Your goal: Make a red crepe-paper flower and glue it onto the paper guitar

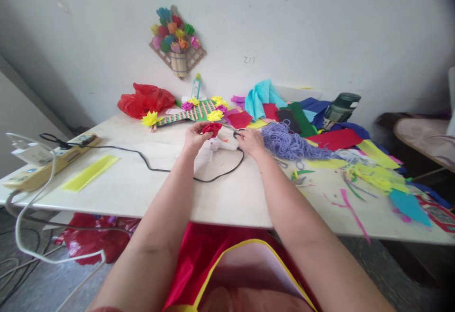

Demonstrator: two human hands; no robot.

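On the table, one red paper flower, one glue gun

- A red plastic bag lies at the upper left of the table, near the wall.
- A power strip sits at the far left edge, a yellow paper strip just beside it.
- Purple yarn is heaped right of centre.
- Coloured paper sheets and scraps crowd the right side (red, blue, green, yellow).
- A flower decoration hangs on the wall above.
- A glue bottle stands upright by the wall.
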